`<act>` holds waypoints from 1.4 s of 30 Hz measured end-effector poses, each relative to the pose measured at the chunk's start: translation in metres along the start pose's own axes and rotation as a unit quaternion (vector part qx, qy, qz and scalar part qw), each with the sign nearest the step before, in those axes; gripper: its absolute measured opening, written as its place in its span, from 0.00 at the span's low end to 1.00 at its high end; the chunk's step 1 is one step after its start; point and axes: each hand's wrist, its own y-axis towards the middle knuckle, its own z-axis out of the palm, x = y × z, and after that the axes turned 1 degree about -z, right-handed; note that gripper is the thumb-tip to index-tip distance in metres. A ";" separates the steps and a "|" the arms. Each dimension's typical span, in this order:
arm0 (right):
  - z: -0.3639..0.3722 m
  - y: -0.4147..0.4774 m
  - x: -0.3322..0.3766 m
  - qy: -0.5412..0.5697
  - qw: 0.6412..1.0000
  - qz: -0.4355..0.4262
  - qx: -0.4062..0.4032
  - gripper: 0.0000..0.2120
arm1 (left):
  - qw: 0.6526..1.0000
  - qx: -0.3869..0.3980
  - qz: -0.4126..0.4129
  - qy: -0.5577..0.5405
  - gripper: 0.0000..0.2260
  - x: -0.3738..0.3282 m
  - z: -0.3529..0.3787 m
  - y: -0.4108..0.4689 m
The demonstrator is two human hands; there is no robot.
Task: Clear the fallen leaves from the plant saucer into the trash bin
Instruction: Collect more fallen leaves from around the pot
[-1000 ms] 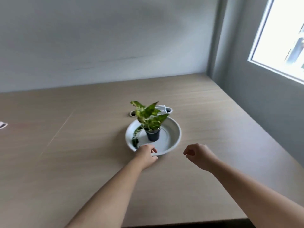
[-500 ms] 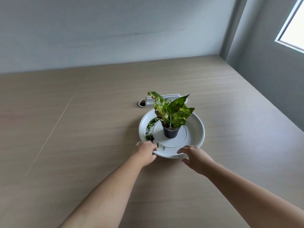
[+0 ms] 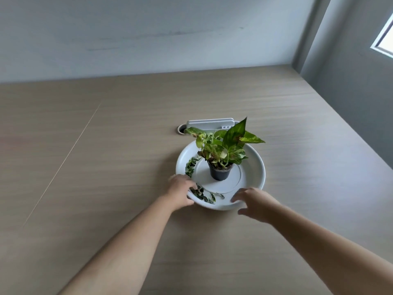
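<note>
Right, saucer (image 3: pixel 254 165) sits mid-bench (image 3: pixel 106 167), pot (image 3: pixel 219 172) at its centre, leaves (image 3: pixel 202 193) along its near-left rim. Left hand (image 3: pixel 180 191) fingers grip that rim; right hand (image 3: pixel 254 202) fingers spread, touching the near rim. Risk: tilting the saucer topples the pot. No bin in view.

Both hands (image 3: pixel 181 191) on the saucer's (image 3: pixel 256 167) near rim.

Soft, even daylight from the window (image 3: pixel 385 42) at upper right; faint shadows; wide-angle bending at edges; slight softness throughout.
</note>
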 end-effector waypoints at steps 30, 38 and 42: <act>0.010 0.045 0.005 0.043 0.995 0.087 -0.027 0.13 | 0.995 0.056 -0.034 -0.069 0.12 -0.067 0.034 0.030; 0.015 0.051 -0.005 0.123 0.988 0.087 -0.033 0.13 | 0.980 0.035 -0.073 -0.179 0.06 -0.061 0.037 0.032; 0.003 0.048 -0.004 0.171 0.979 0.088 -0.065 0.10 | 0.963 -0.012 -0.120 -0.241 0.05 -0.054 0.027 0.029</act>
